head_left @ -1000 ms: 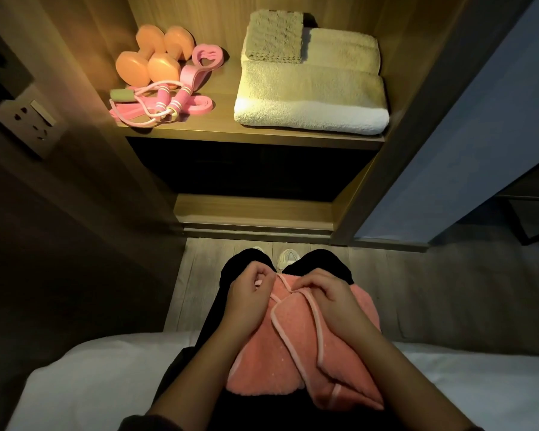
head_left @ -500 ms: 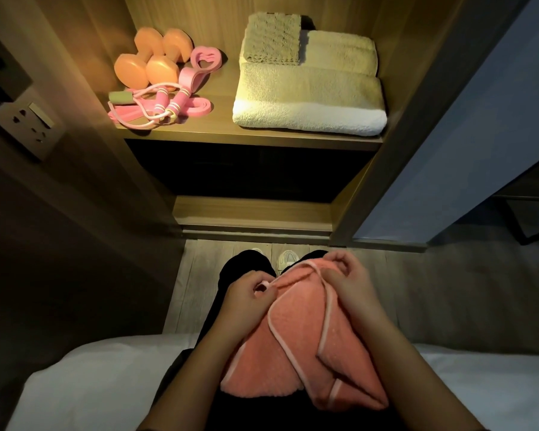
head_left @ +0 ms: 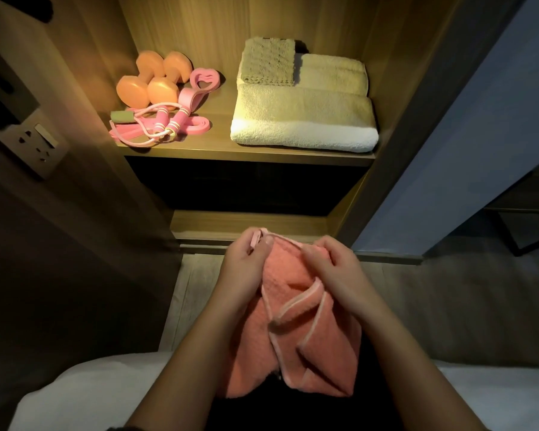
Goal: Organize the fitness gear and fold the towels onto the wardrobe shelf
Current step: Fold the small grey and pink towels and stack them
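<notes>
The left hand (head_left: 246, 262) and right hand (head_left: 336, 269) are raised side by side below the front lip of the wardrobe shelf (head_left: 221, 150), near each other but not touching, and both are clamped on a pink towel (head_left: 296, 337). The left hand pinches the pale piped corner between thumb and fingers. The right hand's fingers curl over the top edge just beside it, and a short run of piping stretches between the two. The rest of the towel hangs down from the hands in loose, uneven folds over the person's dark lap, well below the shelf, with one trimmed flap crossing its front. On the left part of the shelf lie two orange dumbbells (head_left: 150, 85) side by side towards the back. In front of them is a pink skipping rope (head_left: 165, 126), coiled over a flat pink band (head_left: 196, 124). A small green piece (head_left: 121, 116) lies at the shelf's left front, and a pink heart-shaped loop (head_left: 204, 79) sits just right of the dumbbells. On the right part of the shelf a large cream towel (head_left: 302, 119) lies folded at the front. A second folded towel (head_left: 332, 73) sits behind it, and a small olive cloth (head_left: 268, 62) rests on top at the back. Left of the shelf, on the wardrobe's outer side, is a wall socket (head_left: 41, 144). Far below the shelf a white bed (head_left: 84, 396) runs across under the forearms.
</notes>
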### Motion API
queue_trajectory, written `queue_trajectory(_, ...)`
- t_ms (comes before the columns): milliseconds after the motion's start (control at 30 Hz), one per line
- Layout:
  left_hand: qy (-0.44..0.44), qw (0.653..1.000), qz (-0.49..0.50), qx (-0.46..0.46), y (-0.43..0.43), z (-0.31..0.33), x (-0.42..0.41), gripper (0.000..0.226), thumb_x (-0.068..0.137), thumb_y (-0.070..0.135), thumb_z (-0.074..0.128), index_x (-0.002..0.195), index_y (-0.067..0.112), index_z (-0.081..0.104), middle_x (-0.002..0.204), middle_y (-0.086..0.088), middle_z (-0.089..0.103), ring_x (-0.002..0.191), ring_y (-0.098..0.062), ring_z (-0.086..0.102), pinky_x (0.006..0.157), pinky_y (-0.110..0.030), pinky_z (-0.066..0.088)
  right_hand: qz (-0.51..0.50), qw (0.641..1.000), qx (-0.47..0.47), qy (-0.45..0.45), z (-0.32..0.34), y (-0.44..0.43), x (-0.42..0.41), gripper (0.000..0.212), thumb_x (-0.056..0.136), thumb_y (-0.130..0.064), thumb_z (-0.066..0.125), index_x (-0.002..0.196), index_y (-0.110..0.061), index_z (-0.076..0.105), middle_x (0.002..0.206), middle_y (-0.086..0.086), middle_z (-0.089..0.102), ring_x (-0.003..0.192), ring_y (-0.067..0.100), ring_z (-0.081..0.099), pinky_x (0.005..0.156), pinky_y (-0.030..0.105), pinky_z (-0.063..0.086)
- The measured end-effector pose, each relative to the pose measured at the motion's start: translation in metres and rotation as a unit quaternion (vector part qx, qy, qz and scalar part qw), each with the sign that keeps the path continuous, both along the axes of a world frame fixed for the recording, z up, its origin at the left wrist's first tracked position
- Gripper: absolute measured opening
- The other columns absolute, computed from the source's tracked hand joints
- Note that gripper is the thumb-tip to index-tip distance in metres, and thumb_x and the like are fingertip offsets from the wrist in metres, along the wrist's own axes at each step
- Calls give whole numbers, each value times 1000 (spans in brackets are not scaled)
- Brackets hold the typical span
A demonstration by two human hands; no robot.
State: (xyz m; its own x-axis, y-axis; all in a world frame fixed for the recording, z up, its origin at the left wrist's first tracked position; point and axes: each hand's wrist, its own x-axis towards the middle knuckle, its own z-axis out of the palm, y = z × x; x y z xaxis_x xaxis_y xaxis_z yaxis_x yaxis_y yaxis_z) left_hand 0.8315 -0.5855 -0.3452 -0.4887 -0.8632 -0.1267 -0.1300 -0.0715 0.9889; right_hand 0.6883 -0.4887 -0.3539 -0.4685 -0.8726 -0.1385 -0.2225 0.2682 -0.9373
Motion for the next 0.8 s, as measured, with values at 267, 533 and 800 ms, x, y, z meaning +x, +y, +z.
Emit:
queue_trajectory(267,35,995,78,-46,-49,36,9,29,101,37,48,75,31,61,69,16,62,67,-3,60,62,-20,49,-36,979,103,172,14,-6,-32,27,78,-1,57,88,-25,62,83,-9,64,82,13,59,71,31,48)
queue_trajectory(533,28,985,168,31,-61,17,33,25,99,42,51,90,24,65,87,1,62,81,-19,61,71,-37,47,-175,957,131,192,3,4,-53,25,84,-2,54,77,-26,62,73,-11,63,73,10,59,60,31,47)
queue_trajectory(800,33,969,234,69,-63,9,47,25,101,38,48,87,23,63,82,3,59,80,-16,58,66,-32,43,-186,959,103,188,11,6,-61,30,82,3,50,82,-25,61,78,-5,61,78,20,55,64,29,36)
